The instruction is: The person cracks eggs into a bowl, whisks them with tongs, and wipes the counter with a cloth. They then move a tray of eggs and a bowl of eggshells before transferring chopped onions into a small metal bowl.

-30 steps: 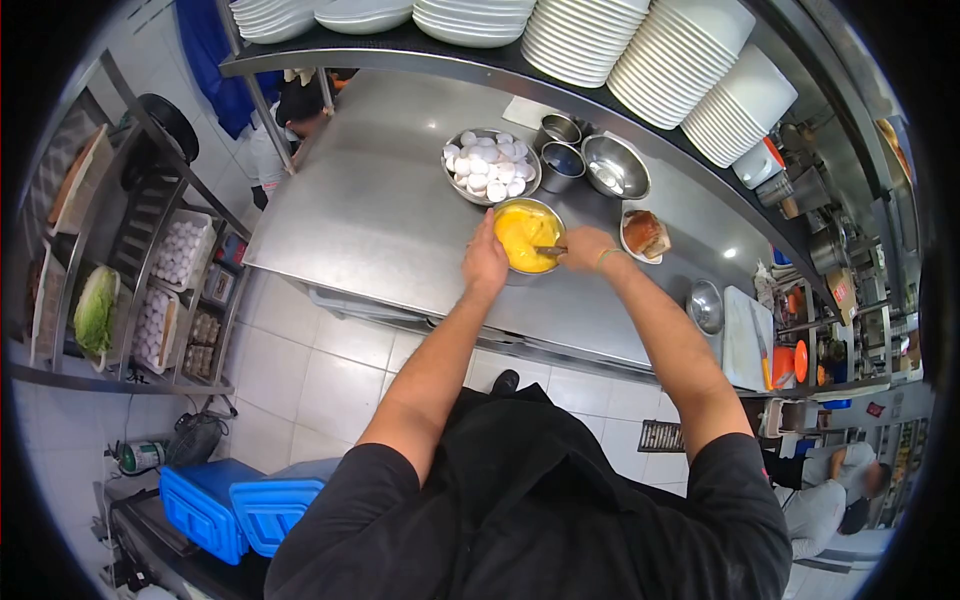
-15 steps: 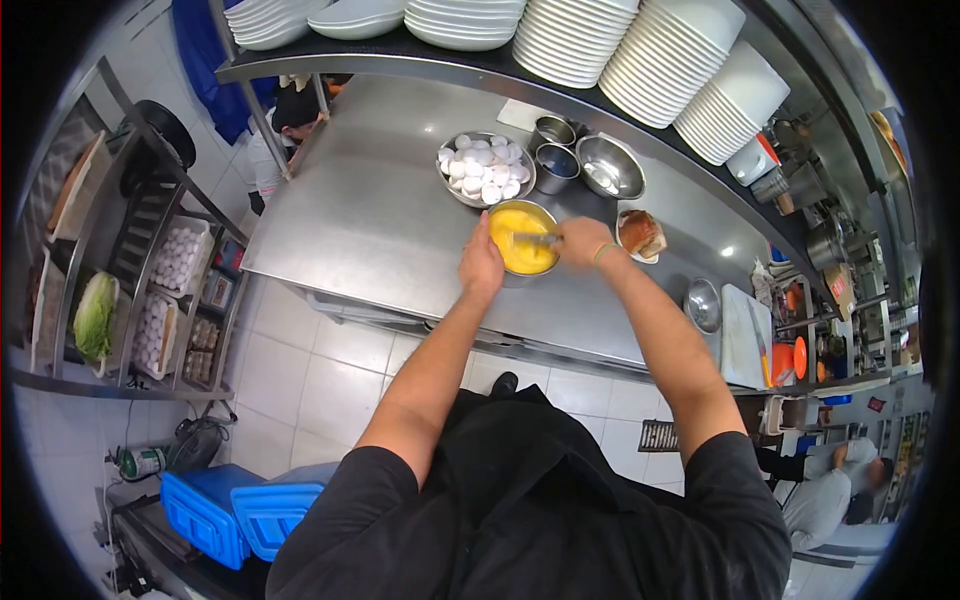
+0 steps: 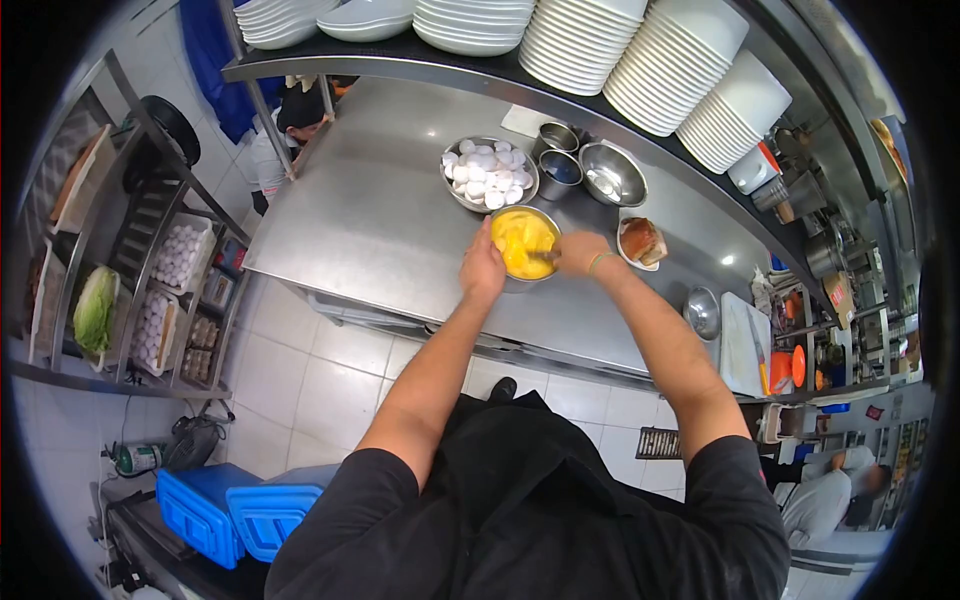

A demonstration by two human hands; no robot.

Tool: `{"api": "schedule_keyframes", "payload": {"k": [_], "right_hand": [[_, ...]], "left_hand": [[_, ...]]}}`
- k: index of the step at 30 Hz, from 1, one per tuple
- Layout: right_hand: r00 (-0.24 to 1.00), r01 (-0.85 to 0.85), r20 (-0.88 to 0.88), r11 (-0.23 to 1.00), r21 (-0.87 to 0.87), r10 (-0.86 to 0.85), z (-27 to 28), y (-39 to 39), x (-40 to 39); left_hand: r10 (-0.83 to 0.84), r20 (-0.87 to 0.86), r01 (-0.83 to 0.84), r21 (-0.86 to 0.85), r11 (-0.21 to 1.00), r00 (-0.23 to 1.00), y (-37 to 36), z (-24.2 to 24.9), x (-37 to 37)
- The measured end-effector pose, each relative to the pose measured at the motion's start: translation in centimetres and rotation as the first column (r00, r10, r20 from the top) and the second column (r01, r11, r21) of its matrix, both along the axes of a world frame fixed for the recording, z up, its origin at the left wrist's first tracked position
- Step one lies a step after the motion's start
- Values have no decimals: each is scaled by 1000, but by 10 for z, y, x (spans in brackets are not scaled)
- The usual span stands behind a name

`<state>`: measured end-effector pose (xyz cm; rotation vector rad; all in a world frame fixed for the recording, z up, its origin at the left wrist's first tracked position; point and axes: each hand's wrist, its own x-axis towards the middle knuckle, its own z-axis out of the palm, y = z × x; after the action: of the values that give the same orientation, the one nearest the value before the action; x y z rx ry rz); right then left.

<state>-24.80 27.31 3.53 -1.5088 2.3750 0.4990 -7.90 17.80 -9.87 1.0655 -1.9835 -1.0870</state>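
Observation:
A metal bowl (image 3: 526, 281) of yellow beaten egg (image 3: 520, 240) stands on the steel counter in front of me. My left hand (image 3: 483, 266) grips its left side, fingers along the rim. From the right, my right hand (image 3: 581, 253) is closed around a metal utensil (image 3: 543, 255) whose end dips into the egg; its exact kind is blurred. Just behind the bowl, a wide metal bowl (image 3: 446, 186) is heaped with white eggshells (image 3: 487, 174). A white dish with browned food (image 3: 640, 241) sits to the right of my right hand.
Metal pots (image 3: 560, 172) and a shiny bowl (image 3: 612, 174) stand at the back. Stacked white bowls (image 3: 675, 60) fill the overhead shelf (image 3: 450, 68). To the right are a small bowl (image 3: 702, 312) and a cutting board (image 3: 738, 350) with a knife. A person (image 3: 285, 135) is beyond the counter's left end.
The utensil's end has swept toward the near right side of the bowl, and the egg surface is more churned. My left hand stays on the bowl.

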Motion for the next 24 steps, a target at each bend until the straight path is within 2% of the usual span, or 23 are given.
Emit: {"api": "schedule_keyframes", "payload": {"k": [2, 5, 6, 8, 9, 11, 12, 14, 17, 20, 21, 23, 24], "right_hand": [[995, -70, 67, 997, 14, 69, 16, 6, 10], [998, 60, -19, 998, -19, -61, 0, 0, -3], [1000, 19, 18, 1000, -5, -19, 3, 0, 1], [995, -56, 84, 998, 22, 54, 13, 6, 5], [998, -26, 50, 999, 20, 25, 10, 6, 1], [1000, 23, -12, 1000, 13, -23, -5, 2, -7], [1000, -5, 26, 1000, 7, 5, -1, 3, -2], [994, -53, 93, 999, -4, 53, 15, 11, 9], [999, 49, 13, 999, -16, -48, -8, 5, -8], [993, -76, 96, 997, 11, 74, 10, 9, 4], [998, -32, 58, 999, 16, 31, 7, 9, 1], [999, 43, -17, 999, 17, -43, 1, 1, -2], [1000, 5, 27, 1000, 18, -6, 3, 1, 2]], "left_hand": [[-8, -10, 8, 4, 1000, 1000, -2, -2, 0], [-17, 20, 17, 19, 1000, 1000, 1, -2, -1], [-21, 42, 20, 19, 1000, 999, -1, 0, 1], [-47, 65, 40, 107, 993, 997, -4, 6, 2], [-62, 73, 50, 155, 987, 995, -3, 8, 1], [-27, 56, 22, 79, 997, 998, 0, 2, -2], [-10, 52, 8, 36, 999, 999, -2, -2, -1], [-13, 49, 10, 62, 998, 999, -3, -3, -2], [-22, 74, 14, 110, 994, 997, 0, 4, -2], [-29, 81, 18, 127, 992, 996, -2, 7, 1], [-33, 73, 24, 133, 991, 997, -1, 4, -1], [-6, 36, 4, 51, 999, 999, 0, -3, -4], [8, 22, -8, 7, 1000, 1000, -1, -4, -1]]}}
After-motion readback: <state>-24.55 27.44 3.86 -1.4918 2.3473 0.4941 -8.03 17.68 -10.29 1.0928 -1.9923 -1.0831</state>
